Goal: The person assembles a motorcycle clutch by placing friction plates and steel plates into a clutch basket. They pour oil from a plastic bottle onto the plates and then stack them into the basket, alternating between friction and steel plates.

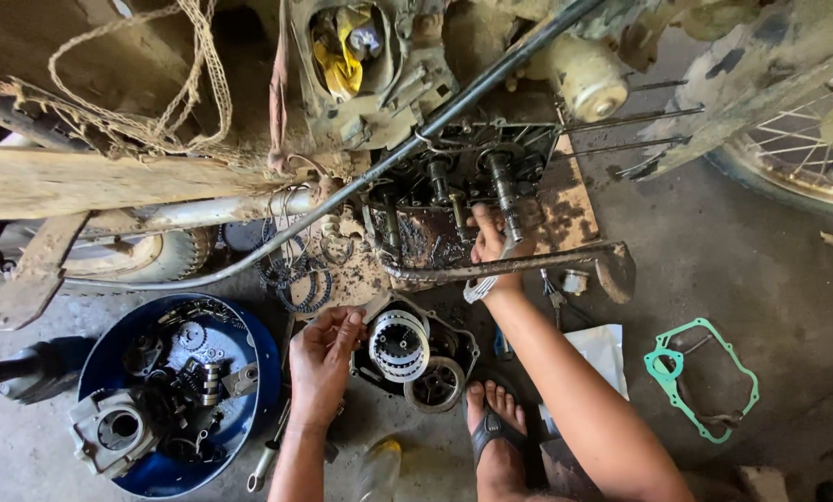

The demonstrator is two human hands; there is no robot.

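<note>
While my right hand (491, 244) pinches a greasy steel gear shaft (506, 195) at twelve o'clock, oil could let it slip. My left hand (321, 358), fingers pressed together on the round silver clutch pack (399, 345), could tip it.

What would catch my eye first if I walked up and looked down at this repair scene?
Probably the opened engine at top centre, its shafts and gears bare, with the right hand reaching into it. Below, the left hand rests beside a round clutch pack on the floor. A blue bowl full of greasy parts sits at lower left, and a bright green gasket lies at right.
</note>
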